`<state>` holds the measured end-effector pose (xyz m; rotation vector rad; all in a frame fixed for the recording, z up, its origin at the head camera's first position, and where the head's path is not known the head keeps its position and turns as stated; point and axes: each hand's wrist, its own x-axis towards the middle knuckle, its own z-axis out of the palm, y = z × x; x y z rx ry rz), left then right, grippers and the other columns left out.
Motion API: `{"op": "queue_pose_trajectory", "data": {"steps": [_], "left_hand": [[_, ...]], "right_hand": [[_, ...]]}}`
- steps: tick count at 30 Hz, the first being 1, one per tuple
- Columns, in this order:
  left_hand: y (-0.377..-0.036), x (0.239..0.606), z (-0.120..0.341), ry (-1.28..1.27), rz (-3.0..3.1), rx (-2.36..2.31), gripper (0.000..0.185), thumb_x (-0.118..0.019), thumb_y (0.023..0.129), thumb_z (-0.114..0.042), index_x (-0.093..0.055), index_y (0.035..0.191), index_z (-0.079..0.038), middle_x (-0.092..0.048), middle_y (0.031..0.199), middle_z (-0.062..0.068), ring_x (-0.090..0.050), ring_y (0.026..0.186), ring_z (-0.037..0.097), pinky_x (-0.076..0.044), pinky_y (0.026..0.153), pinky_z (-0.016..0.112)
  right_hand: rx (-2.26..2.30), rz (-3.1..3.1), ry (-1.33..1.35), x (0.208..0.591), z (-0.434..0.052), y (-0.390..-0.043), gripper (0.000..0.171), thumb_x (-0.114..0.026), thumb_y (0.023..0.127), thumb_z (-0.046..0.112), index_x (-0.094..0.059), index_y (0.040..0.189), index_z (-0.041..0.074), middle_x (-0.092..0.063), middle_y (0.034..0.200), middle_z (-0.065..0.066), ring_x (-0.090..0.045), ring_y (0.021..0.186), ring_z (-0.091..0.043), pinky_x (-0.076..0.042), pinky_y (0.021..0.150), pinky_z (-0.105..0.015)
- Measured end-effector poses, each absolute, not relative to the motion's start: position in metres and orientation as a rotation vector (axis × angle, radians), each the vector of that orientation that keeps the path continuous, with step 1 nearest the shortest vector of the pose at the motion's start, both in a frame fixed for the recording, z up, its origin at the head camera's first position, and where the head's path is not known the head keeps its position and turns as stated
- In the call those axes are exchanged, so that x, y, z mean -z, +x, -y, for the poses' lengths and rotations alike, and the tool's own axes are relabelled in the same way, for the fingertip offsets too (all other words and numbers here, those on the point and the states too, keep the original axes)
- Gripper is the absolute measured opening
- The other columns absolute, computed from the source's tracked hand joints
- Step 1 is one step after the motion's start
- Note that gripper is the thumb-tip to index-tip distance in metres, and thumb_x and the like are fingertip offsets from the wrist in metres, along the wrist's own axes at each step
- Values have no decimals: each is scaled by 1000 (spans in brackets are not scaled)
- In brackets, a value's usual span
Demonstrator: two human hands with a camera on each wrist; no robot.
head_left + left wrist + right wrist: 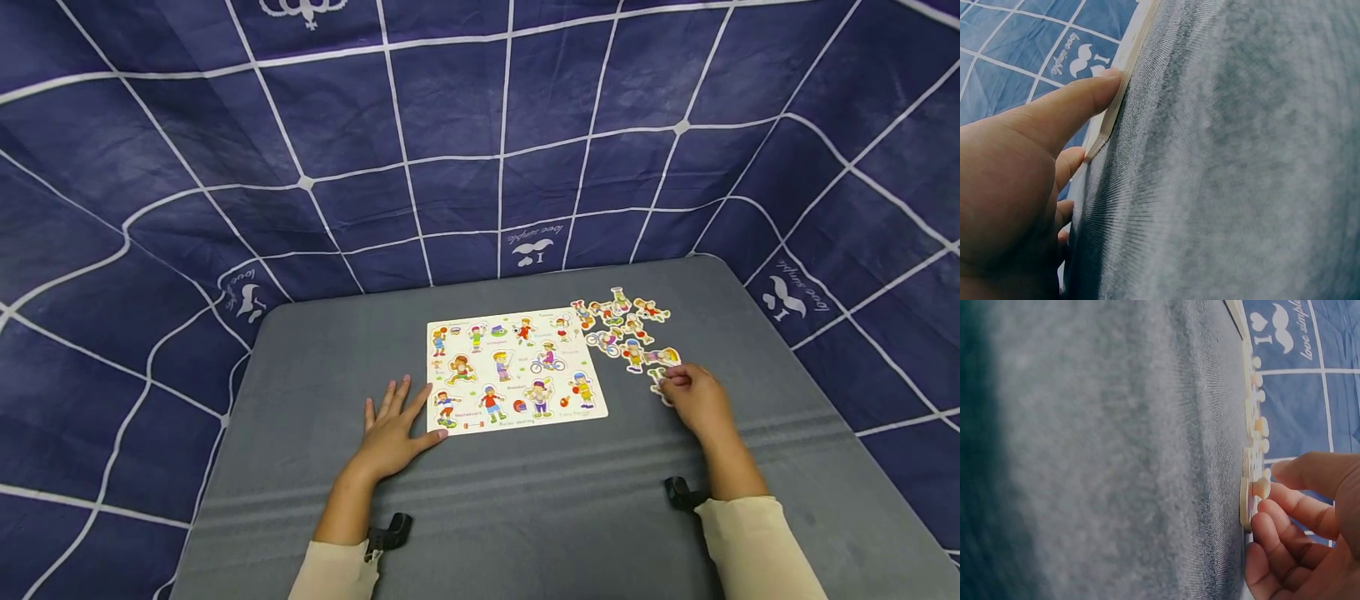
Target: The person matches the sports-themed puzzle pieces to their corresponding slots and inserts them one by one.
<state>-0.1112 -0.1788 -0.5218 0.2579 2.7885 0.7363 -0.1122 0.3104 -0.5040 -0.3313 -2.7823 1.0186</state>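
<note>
A pale puzzle board (pixel 491 425) printed with children playing sports lies flat on the grey table. At its left edge my left hand (pixel 390 442) rests with fingers spread, the thumb and index finger touching the board's lower left corner. In the left wrist view, the thumb of the left hand (pixel 1016 169) lies against the thin board edge (pixel 1124 78). To the right of the board my right hand (pixel 701 404) pinches the nearest puzzle piece (pixel 655 375). The right wrist view shows the right hand (pixel 1310 525) with thumb and index finger at this piece's small round knob (pixel 1262 488).
Several more loose puzzle pieces (pixel 633 354) with knobs lie clustered right of the board. The grey table (pixel 525 500) runs back to a dark blue gridded cloth (pixel 450 200), which also hangs at both sides.
</note>
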Motion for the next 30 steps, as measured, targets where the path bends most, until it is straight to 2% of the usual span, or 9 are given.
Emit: {"op": "queue_pose_trajectory", "data": {"steps": [6,12,21,30], "left_hand": [[-110,522,178,265,-2786,-741,91,-68,86,-66,-28,161,-31,-7,172,11,2,159,38,12,120,69],[-110,522,176,263,-2773,-744,91,-68,87,-65,-28,161,-30,-6,172,11,3,159,38,12,120,68],[-111,523,176,252,-2770,-723,92,-66,87,-67,-27,161,-31,-5,172,9,4,160,36,12,121,68],[-112,523,178,252,-2784,-726,92,-66,86,-68,-27,161,-31,-5,172,9,4,160,36,13,121,68]], "right_hand": [[-1026,2871,-401,505,-315,-113,20,-68,90,16,-68,98,-3,-70,81,-15,-53,64,-8,-41,58,-25],[-970,2947,-433,507,-318,-115,21,-67,92,22,-64,89,1,-67,76,-10,-51,62,-14,-38,57,-29],[-914,2948,-416,506,-316,-114,22,-67,92,22,-63,88,0,-67,78,-14,-52,63,-18,-38,57,-30],[-892,2874,-348,499,-311,-111,15,-69,90,14,-66,91,-1,-71,79,-17,-54,62,-14,-39,59,-31]]}}
